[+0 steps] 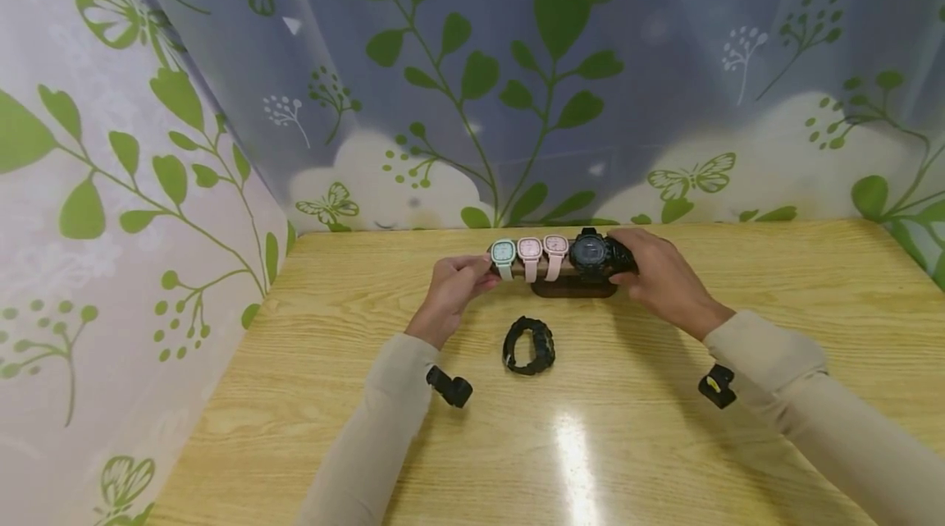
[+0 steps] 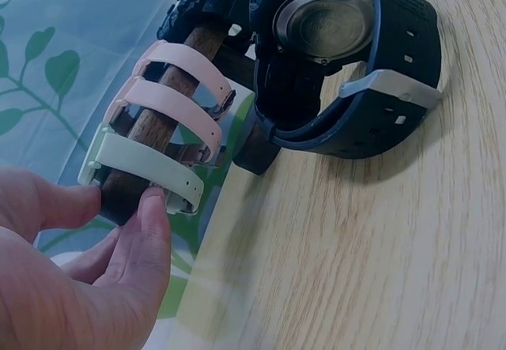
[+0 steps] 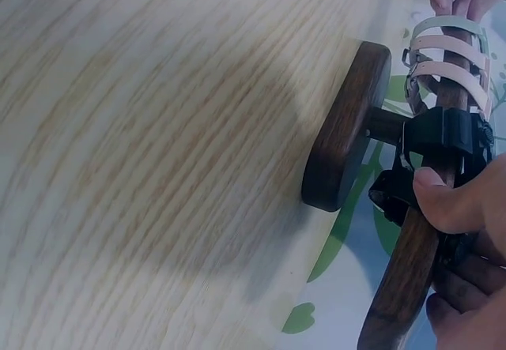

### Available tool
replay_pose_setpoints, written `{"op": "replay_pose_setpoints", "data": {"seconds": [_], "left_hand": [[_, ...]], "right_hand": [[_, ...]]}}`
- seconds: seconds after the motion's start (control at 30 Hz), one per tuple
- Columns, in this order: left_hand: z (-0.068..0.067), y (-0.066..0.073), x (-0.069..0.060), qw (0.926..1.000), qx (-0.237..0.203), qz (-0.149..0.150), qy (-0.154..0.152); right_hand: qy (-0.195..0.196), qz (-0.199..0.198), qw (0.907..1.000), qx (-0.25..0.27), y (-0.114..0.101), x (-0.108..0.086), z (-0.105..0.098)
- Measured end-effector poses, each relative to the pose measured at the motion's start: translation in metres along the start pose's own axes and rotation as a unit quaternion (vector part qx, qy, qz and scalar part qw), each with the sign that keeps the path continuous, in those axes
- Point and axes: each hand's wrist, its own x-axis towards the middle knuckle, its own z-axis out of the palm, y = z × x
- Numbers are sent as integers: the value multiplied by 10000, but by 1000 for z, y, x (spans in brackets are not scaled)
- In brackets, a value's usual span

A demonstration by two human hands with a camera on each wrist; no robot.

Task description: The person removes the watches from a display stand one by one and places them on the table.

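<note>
A dark wooden T-shaped watch stand stands near the back of the table. Its bar carries a mint watch, two pink watches and a large black watch. My left hand pinches the bar's left end, beside the mint watch, with thumb and fingers. At the bar's right part, my right hand holds another black watch whose strap goes round the bar; part of it is hidden by the fingers. A loose black watch lies on its side in front of the stand, its strap buckled.
The wooden table runs back to a curtain with green leaves and butterflies. A similar patterned sheet hangs along the left side. Small black devices are worn at both wrists.
</note>
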Motion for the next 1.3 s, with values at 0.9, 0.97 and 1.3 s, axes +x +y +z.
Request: {"op": "replay_pose_setpoints", "data": {"seconds": [0.9,0.97,1.3], "left_hand": [[0,0,-1,9999,106,97,-10],[0,1,-1,9999,107,83,1],[0,-1,-1,10000,32,81,4]], "right_hand": [[156,196,9993,-278,11,-9,-11],[163,244,9991,-298,13,-11,-12],[248,215,9980,-533,21,-19,-19]]}}
